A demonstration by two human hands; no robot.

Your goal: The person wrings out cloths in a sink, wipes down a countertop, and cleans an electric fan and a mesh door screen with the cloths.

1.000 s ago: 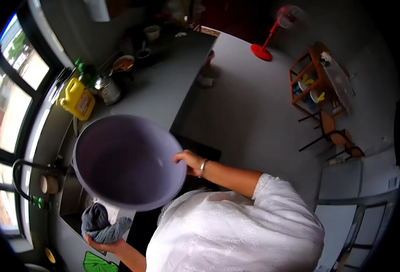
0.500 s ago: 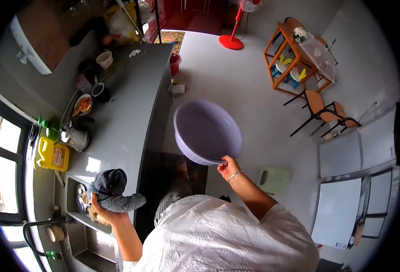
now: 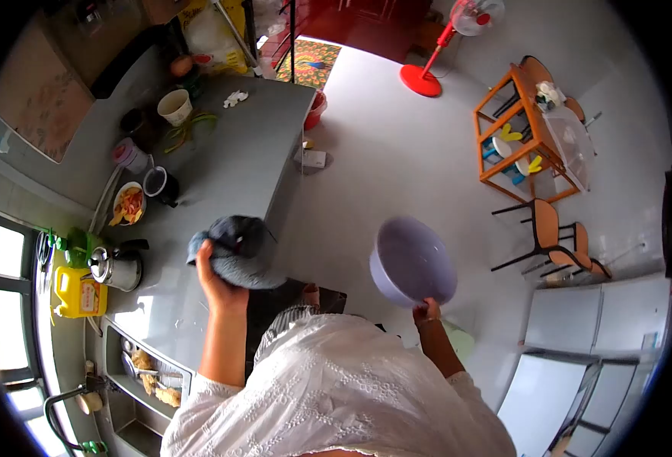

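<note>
My left hand (image 3: pixel 221 288) is closed on a dark grey-blue cap (image 3: pixel 238 251), with the thumb over its side and the brim pointing right. It holds the cap up above the front edge of the grey counter (image 3: pixel 206 175). My right hand (image 3: pixel 427 311) grips the near rim of a light purple basin (image 3: pixel 412 259). The basin is tilted, its inside facing me, and I see nothing in it. It hangs over the floor, to the right of the cap and apart from it.
Along the counter stand a kettle (image 3: pixel 119 268), a yellow jug (image 3: pixel 81 292), a bowl of food (image 3: pixel 128 204) and a dark pot (image 3: pixel 159 185). A sink (image 3: pixel 134 419) lies at lower left. Beyond are a red fan (image 3: pixel 421 80), wooden table (image 3: pixel 520 141), chairs (image 3: pixel 545 228) and a green stool (image 3: pixel 459 343).
The cap has moved up and right, away from the sink, in my left hand. My right hand has carried the basin to the right and lower in view. The camera view has shifted.
</note>
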